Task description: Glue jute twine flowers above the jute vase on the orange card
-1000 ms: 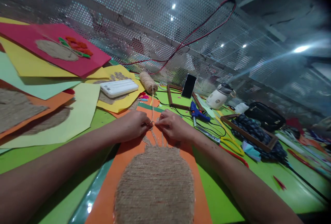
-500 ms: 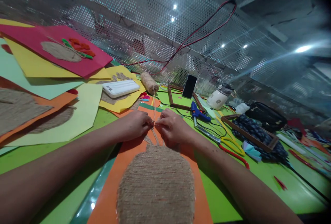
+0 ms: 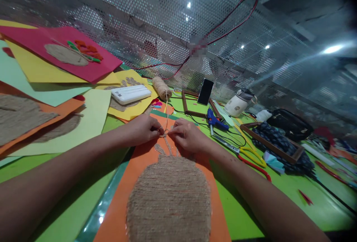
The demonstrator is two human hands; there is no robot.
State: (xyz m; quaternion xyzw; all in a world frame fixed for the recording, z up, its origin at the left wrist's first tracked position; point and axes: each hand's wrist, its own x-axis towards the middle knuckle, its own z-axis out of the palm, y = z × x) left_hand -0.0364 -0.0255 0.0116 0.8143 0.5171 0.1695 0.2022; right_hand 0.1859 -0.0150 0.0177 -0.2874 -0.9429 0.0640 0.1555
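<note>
An orange sheet (image 3: 117, 201) lies in front of me, bearing a wide vase-like shape (image 3: 169, 197) covered in rows of brown twine. Above its narrow top, my left hand (image 3: 147, 130) and my right hand (image 3: 188, 134) meet with fingertips pinched on a strand of twine (image 3: 166, 123). A small loop of the strand shows between the fingertips. From there it runs back to a twine roll (image 3: 161, 88) lying on its side. Thin twine lines and a small leaf-like twine patch (image 3: 159, 148) sit on the sheet just below my hands.
Coloured sheets (image 3: 92, 134) with twine shapes are stacked at left, a white power bank (image 3: 131, 94) on them. At right are a blue glue gun (image 3: 216, 120), scissors (image 3: 251, 158), wooden frames (image 3: 290, 154), a phone (image 3: 205, 91) and a white bottle (image 3: 237, 102). Perforated metal stands behind.
My fingertips have drawn slightly apart, and a small twine loop now shows between them. The view has shifted a little.
</note>
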